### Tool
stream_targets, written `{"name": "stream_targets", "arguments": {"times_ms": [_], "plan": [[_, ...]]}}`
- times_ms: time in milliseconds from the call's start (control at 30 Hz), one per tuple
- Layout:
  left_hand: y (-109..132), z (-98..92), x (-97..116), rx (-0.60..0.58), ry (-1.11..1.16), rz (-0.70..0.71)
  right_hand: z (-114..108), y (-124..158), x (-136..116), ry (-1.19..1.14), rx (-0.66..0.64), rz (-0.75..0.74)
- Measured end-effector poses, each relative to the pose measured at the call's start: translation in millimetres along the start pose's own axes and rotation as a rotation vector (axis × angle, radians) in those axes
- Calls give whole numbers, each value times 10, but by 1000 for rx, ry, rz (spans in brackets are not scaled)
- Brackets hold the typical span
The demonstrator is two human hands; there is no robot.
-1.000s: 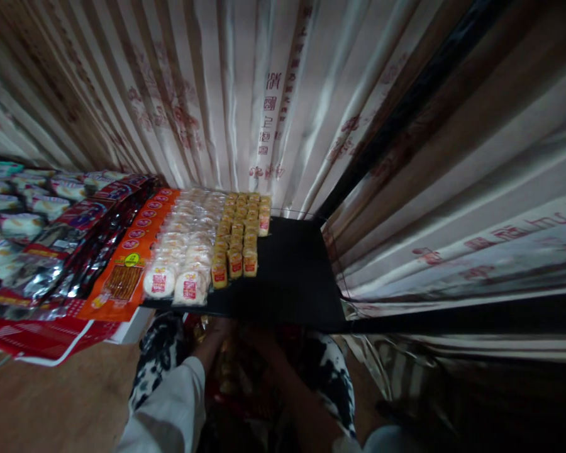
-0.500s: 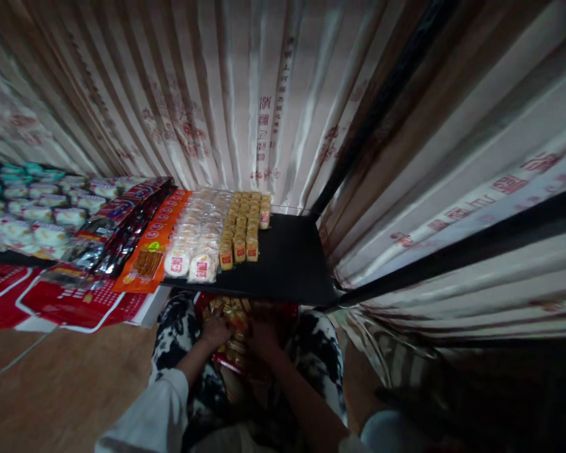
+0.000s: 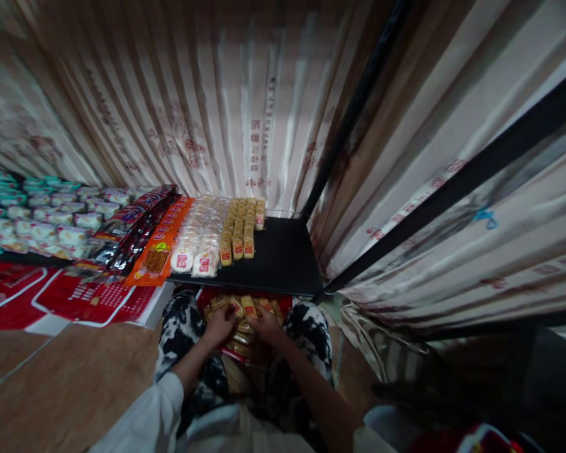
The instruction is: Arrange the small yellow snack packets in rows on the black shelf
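Between my knees is a red bag (image 3: 255,361) full of small yellow wrapped snack packs (image 3: 239,348). Over its left part, my left hand (image 3: 221,323) has its fingers closed at the edge of a wrapped snack pack (image 3: 236,306). My right hand (image 3: 266,326) pinches another yellow wrapped snack pack with a red label (image 3: 248,306) near the middle of the bag. Just beyond, on a black shelf (image 3: 287,255), several rows of the same yellow packs (image 3: 237,234) stand lined up. My palms hide part of the bag's contents.
Left of the yellow rows lie white round wrapped snacks (image 3: 204,263), orange packets (image 3: 155,259), dark shiny packets (image 3: 117,242) and white-and-green packs (image 3: 59,217). Black frame bars (image 3: 358,270) and printed curtains (image 3: 207,113) enclose the shelf. Red printed bags (image 3: 82,296) hang at the front left.
My hands have come up from among the packs in the bag, and packs now show at my fingertips. The view has shifted slightly. Shelf rows look the same.
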State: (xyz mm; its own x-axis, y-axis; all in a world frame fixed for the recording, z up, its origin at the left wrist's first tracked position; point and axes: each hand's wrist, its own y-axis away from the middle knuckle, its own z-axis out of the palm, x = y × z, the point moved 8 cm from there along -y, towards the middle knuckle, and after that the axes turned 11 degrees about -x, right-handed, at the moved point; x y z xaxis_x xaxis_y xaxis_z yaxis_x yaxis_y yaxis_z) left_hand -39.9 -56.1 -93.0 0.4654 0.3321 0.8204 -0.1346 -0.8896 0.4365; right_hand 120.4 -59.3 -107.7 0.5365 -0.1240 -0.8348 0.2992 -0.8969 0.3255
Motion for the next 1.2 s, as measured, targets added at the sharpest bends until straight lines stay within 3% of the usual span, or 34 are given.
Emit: {"name": "stream_targets", "arguments": {"times_ms": [133, 333, 400, 633, 767, 1033, 1200], "plan": [[22, 51, 360, -44, 198, 156, -38, 61, -124, -332, -71, -13], [5, 123, 645, -51, 437, 168, -182, 169, -377, -589, -147, -21], [-1, 131, 687, -32, 554, 143, -291, 190, -419, -643, -90, -29], [5, 280, 754, -38, 996, -20, -723, 192, -387, -944, 316, -102], [-6, 481, 846, -108, 1110, -123, -836, 128, -399, -1073, 422, -218], [-206, 764, 1099, -189, 1251, -134, -947, -54, -496, -1064, 421, -272], [-456, 799, 1193, -186, 1262, -166, -1208, -280, -499, -815, 436, -204]]}}
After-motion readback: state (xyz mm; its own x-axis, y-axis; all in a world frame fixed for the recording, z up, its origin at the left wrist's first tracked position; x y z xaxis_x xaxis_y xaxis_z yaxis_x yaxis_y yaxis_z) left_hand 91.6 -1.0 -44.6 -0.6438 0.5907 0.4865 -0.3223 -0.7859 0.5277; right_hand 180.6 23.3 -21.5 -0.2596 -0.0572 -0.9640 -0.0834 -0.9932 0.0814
